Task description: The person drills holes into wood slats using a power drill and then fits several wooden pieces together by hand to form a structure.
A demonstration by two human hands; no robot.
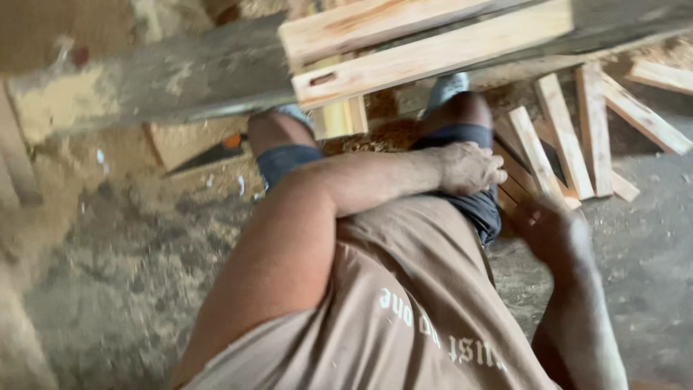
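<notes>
the left hand (469, 167) lies across the body on the right thigh, over the dark shorts (473, 206), fingers loosely curled and grasping nothing. the right hand (550, 230) reaches down to the loose wooden slats (563, 141) strewn on the sawdust-covered floor (115, 274), at the near end of one slat; it is blurred, so i cannot tell whether its fingers grip it. a grey workbench edge (180, 79) crosses the top, carrying pale planks (426, 43). a handsaw (213, 153) lies on the floor under the bench's edge.
</notes>
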